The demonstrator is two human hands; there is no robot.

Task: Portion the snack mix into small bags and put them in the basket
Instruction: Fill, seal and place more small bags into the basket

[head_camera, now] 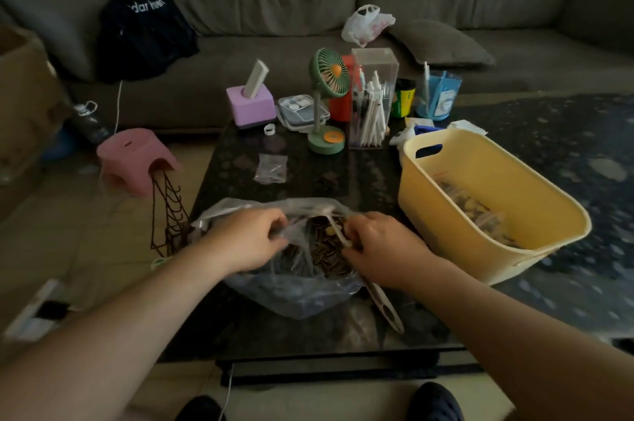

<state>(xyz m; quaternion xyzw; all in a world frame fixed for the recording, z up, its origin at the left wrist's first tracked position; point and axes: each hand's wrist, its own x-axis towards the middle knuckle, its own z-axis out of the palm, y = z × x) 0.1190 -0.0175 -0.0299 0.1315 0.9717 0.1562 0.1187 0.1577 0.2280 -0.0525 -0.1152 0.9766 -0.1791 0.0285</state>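
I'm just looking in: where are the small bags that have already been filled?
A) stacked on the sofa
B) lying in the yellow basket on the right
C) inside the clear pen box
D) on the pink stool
B: several small filled bags lie on the bottom of the yellow basket, to the right of the big snack bag that both hands are working at.
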